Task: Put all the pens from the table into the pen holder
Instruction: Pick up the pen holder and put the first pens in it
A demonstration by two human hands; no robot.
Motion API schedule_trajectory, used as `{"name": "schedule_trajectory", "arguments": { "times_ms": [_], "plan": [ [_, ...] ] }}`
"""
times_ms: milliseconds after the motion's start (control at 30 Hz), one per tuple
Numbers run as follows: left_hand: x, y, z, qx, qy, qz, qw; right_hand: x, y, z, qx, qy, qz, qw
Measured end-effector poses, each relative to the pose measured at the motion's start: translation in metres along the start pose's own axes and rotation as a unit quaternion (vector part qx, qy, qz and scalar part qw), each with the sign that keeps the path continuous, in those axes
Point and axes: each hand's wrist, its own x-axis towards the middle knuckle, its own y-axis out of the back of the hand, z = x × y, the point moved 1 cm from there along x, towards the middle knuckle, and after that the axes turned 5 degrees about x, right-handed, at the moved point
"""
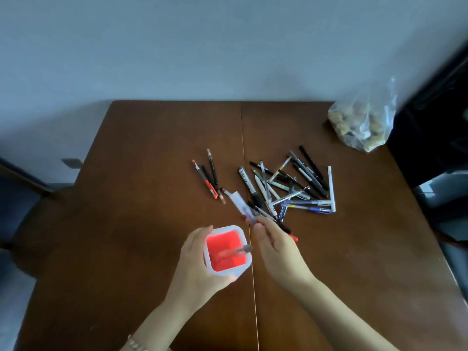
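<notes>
A square pen holder (238, 272), white outside and red inside, stands near the table's middle front. My left hand (195, 264) is wrapped around its left side. One clear pen (235, 251) leans inside it. My right hand (273, 247) sits just right of the holder, fingers closed on a clear white-capped pen (239, 203) that points up and left; it looks blurred. A large pile of pens (291, 186) lies beyond my right hand. A smaller group of pens (209, 176), one with red ends, lies left of the pile. A red-tipped pen (293, 237) pokes out beside my right hand.
The brown wooden table (141, 198) has a seam down its middle. A clear plastic bag (362, 122) of light brown lumps sits at the back right corner. Dark furniture stands off the right edge, and a dark chair off the left.
</notes>
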Motion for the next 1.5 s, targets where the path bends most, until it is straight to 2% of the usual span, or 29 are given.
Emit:
{"name": "schedule_trajectory", "arguments": {
  "times_ms": [67, 167, 233, 367, 433, 500, 567, 633, 733, 800, 900, 967, 1067, 1133, 1233, 1267, 1333, 1433, 1467, 1500],
  "plan": [
    [0.001, -0.002, 0.003, 0.001, -0.002, -0.009, 1.0, -0.005, 0.013, 0.01, 0.122, -0.013, 0.071, 0.99],
    [0.002, -0.011, 0.014, -0.004, -0.006, -0.036, 0.999, -0.01, 0.025, 0.017, 0.234, 0.006, 0.108, 0.966],
    [0.001, -0.016, 0.024, -0.01, -0.015, -0.049, 0.999, -0.01, 0.022, 0.018, 0.195, -0.017, 0.083, 0.977],
    [0.002, -0.021, 0.032, -0.074, -0.021, -0.044, 0.996, -0.013, 0.004, 0.028, 0.007, -0.02, 0.02, 1.0],
    [0.003, -0.017, 0.031, -0.073, -0.014, -0.024, 0.997, -0.009, 0.007, 0.03, 0.036, 0.004, 0.006, 0.999],
    [0.005, -0.01, 0.03, -0.077, 0.013, 0.001, 0.997, 0.006, 0.018, 0.04, 0.074, 0.023, 0.026, 0.997],
    [0.007, -0.005, 0.027, -0.072, 0.023, 0.031, 0.997, 0.027, 0.029, 0.06, -0.007, 0.03, 0.08, 0.996],
    [0.007, -0.002, 0.02, -0.052, 0.018, 0.06, 0.997, 0.049, 0.031, 0.085, -0.17, -0.005, 0.1, 0.98],
    [0.004, 0.001, 0.011, -0.041, 0.049, 0.064, 0.996, 0.068, 0.022, 0.117, -0.372, -0.056, 0.011, 0.927],
    [0.002, 0.003, 0.007, -0.032, 0.066, 0.057, 0.996, 0.072, 0.015, 0.127, -0.437, -0.055, -0.012, 0.898],
    [-0.001, 0.004, 0.003, -0.036, 0.079, 0.051, 0.995, 0.07, 0.01, 0.135, -0.469, -0.064, -0.008, 0.881],
    [-0.002, 0.004, 0.001, -0.037, 0.08, 0.052, 0.995, 0.061, 0.01, 0.136, -0.458, -0.086, -0.02, 0.884],
    [-0.003, 0.001, -0.002, -0.036, 0.057, 0.056, 0.996, 0.039, 0.027, 0.12, -0.293, -0.158, 0.004, 0.943],
    [-0.002, -0.003, -0.004, -0.046, 0.048, 0.051, 0.996, 0.025, 0.042, 0.1, -0.203, -0.113, 0.011, 0.972],
    [-0.001, -0.01, 0.004, -0.046, 0.053, 0.029, 0.997, 0.003, 0.058, 0.049, -0.158, -0.02, -0.088, 0.983],
    [-0.001, -0.013, 0.007, -0.041, 0.046, 0.024, 0.998, -0.002, 0.058, 0.032, -0.163, 0.001, -0.132, 0.978],
    [-0.001, -0.018, 0.011, -0.027, 0.014, 0.018, 0.999, -0.007, 0.052, 0.009, -0.274, 0.039, -0.202, 0.939],
    [-0.001, -0.023, 0.012, -0.022, -0.029, -0.007, 0.999, -0.002, 0.031, 0.0, -0.51, 0.075, -0.294, 0.805],
    [-0.001, -0.025, 0.012, -0.016, -0.037, -0.018, 0.999, 0.002, 0.023, 0.0, -0.555, 0.081, -0.308, 0.769],
    [-0.001, -0.026, 0.012, -0.008, -0.043, -0.028, 0.999, 0.007, 0.016, -0.001, -0.581, 0.072, -0.3, 0.753]
  ]
}}
